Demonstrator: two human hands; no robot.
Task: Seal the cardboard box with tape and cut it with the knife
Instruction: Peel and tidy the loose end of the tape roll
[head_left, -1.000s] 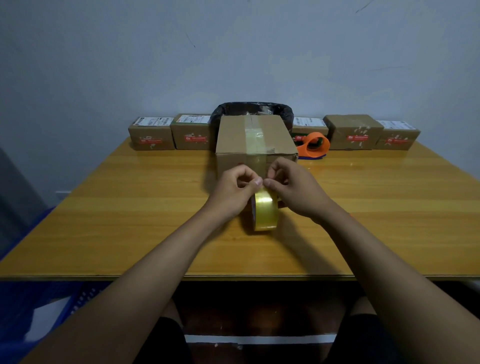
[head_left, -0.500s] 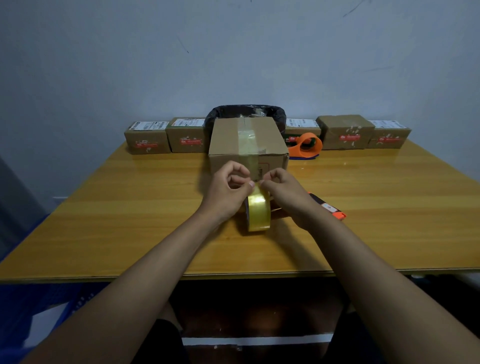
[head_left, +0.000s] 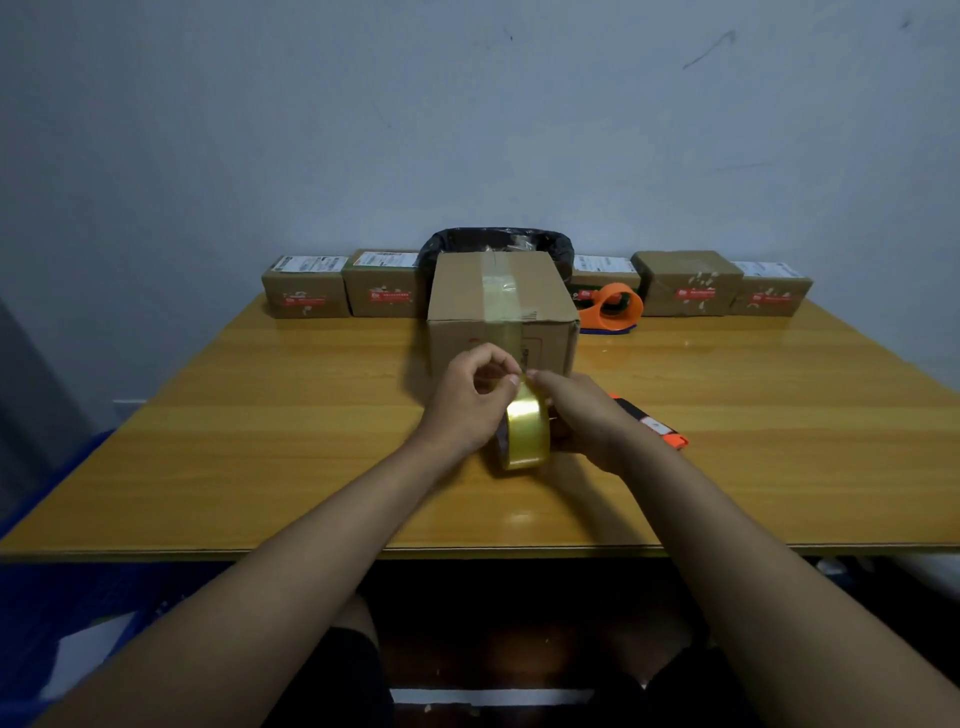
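Tape roll (head_left: 527, 434) unmoved, pinched between left hand (head_left: 467, 402) and right hand (head_left: 582, 415).

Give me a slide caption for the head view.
Both hands pick at a tape roll before a cardboard box.

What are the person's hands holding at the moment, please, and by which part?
The tape roll: right hand steadies its side, left hand pinches at the top edge.

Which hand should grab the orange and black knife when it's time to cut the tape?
Probably the right hand. The orange and black utility knife lies on the wooden table just beside that wrist, while the left hand sits across the yellowish tape roll.
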